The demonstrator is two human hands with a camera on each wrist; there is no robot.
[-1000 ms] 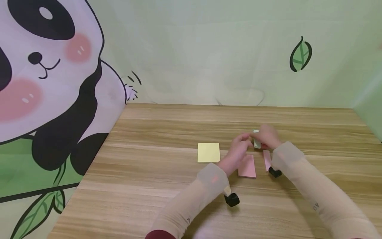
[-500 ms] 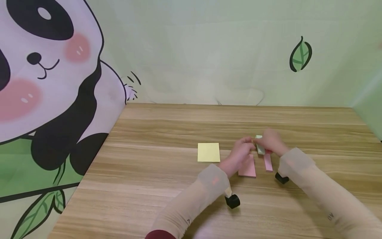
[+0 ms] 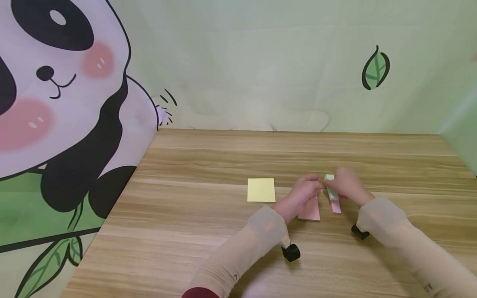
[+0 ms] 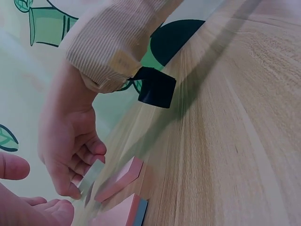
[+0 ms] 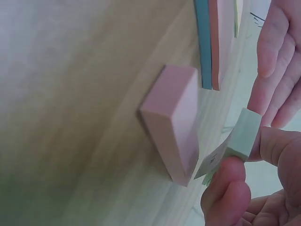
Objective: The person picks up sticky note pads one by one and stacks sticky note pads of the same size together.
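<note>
A narrow pale green sticky note pad [image 3: 330, 186] is pinched between the thumb and fingers of my right hand [image 3: 348, 184]. In the right wrist view the green pad [image 5: 248, 129] tilts over a narrow pink sticky note pad [image 5: 181, 110], which lies on the table. From the head camera, the green pad partly covers the pink one [image 3: 336, 207]. My left hand [image 3: 299, 192] hovers over the wider pink sticky note pad [image 3: 312, 213], its fingers extended toward the green pad. Blue layers show under that wider pad [image 5: 224, 42] in the right wrist view.
A square yellow sticky note pad [image 3: 261, 190] lies left of my left hand on the wooden table [image 3: 186, 231]. Black wrist cameras [image 3: 291, 252] hang below both forearms. A cloth printed with a panda [image 3: 74, 82] stands behind and to the left.
My right hand has brought the green pad right and toward me, from behind the narrow pink pad to over it. My left hand has shifted slightly to the right.
</note>
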